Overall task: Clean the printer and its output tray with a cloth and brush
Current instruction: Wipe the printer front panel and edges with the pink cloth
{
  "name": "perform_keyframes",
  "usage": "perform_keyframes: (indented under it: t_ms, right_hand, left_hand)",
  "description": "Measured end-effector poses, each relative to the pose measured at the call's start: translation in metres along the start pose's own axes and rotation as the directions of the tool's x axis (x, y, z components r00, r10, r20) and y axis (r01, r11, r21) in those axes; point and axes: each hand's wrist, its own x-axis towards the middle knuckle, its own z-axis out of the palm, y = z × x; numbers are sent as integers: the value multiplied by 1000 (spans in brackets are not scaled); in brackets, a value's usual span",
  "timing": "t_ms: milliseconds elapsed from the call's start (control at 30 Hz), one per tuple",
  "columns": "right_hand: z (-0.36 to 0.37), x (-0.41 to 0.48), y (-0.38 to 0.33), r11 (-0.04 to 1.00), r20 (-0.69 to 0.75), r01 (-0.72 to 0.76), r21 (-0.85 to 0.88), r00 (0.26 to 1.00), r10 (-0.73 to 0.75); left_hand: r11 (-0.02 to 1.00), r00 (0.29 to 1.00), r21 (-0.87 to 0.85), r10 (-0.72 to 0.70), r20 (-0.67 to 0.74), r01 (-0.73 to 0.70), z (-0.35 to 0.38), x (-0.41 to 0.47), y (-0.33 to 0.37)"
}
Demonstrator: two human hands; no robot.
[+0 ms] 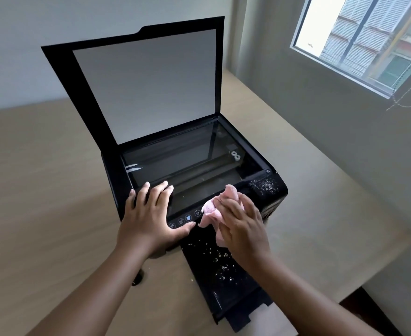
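A black printer (275, 190) stands on a wooden table with its scanner lid (141, 83) raised and the glass (182, 154) bare. My left hand (151, 214) lies flat on the front left corner, fingers straight, thumb by the control buttons (185, 219). My right hand (240, 224) presses a pink cloth (211, 209) onto the front edge near the buttons, fingers fairly straight over it. Pale crumbs lie on the printer's right front corner (265, 186) and on the black output tray (223, 270) that sticks out toward me. No brush is in view.
The table (42, 190) spreads left and right of the printer; its right edge (369, 241) runs along a grey wall. A window (369, 40) is at the upper right. A small dark object (136, 280) lies on the table under my left forearm. White paper (277, 316) shows beyond the tray's end.
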Motion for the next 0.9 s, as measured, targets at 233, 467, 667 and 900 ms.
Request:
perform_keyframes:
  t_ms: [233,467,667,900]
  right_hand:
    - [4,-1,-3,982,-20,-110,154,993,114]
    - [-8,10,15,993,45,58,101,997,-63]
    - [7,9,-9,969,-26,-135,205,989,143]
    - [5,13,0,984,7,70,163,997,-72]
  left_hand:
    - [1000,1000,-3,-3,-2,3,1,0,0]
    - [1000,1000,10,-2,1,2,0,0,1]
    - [1000,1000,11,1,-3,-1,1,0,1]
    - [1000,1000,2,-7,-6,7,0,-1,3]
